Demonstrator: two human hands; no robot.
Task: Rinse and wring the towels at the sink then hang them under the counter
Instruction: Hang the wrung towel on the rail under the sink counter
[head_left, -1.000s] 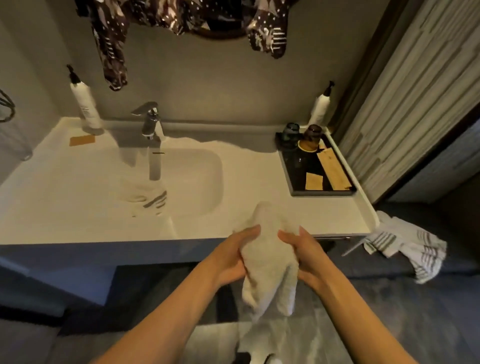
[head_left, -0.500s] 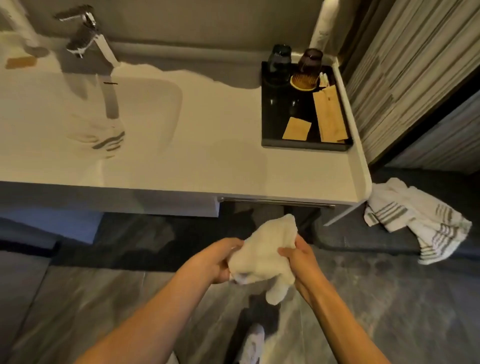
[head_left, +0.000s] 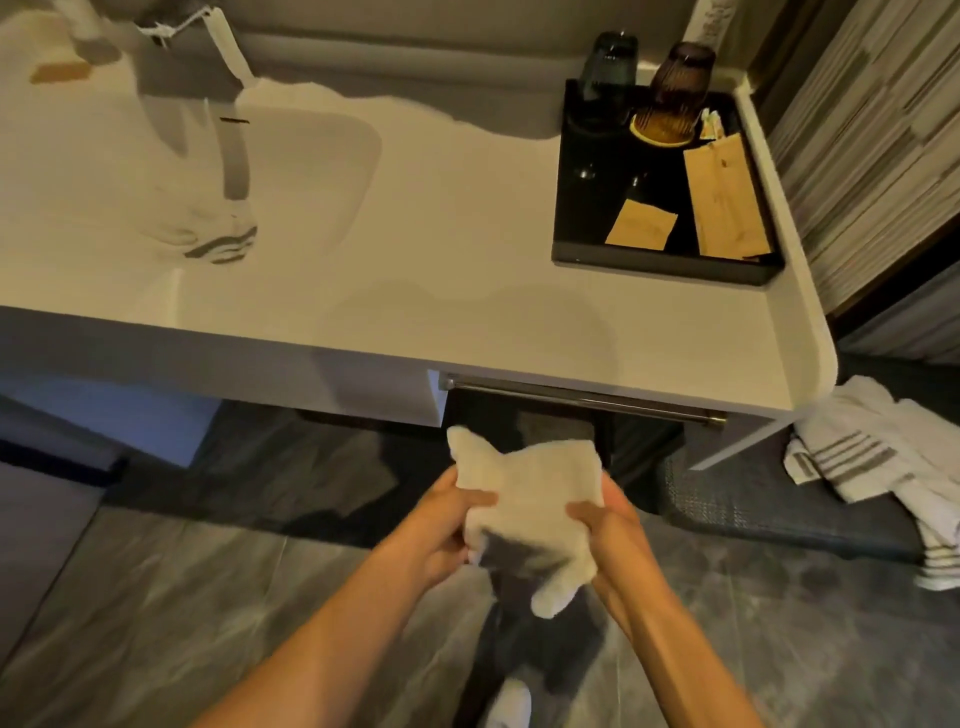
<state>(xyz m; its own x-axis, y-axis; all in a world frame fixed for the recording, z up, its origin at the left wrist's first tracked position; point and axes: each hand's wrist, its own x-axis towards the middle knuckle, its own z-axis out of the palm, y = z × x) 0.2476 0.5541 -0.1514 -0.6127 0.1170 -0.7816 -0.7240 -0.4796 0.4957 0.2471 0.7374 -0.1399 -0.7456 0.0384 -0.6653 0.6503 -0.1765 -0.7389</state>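
I hold a small white towel (head_left: 527, 499) in front of me, below the counter's front edge. My left hand (head_left: 447, 525) grips its left side and my right hand (head_left: 608, 525) grips its right side. A metal rail (head_left: 582, 401) runs under the white counter (head_left: 415, 312), just above and beyond the towel. A striped towel (head_left: 218, 244) lies in the sink basin (head_left: 332, 171) beneath the tap (head_left: 208, 31). Another striped towel (head_left: 878, 462) lies bunched at the right, below the counter's corner.
A black tray (head_left: 571, 249) with two upturned glasses and paper packets stands at the counter's back right. A slatted wall (head_left: 872, 130) rises on the right. Dark stone floor lies under me, with my shoe (head_left: 509, 701) showing between my arms.
My hands brought the white towel down from above the counter edge to below it, near the rail. My view tilted down and moved closer to the counter.
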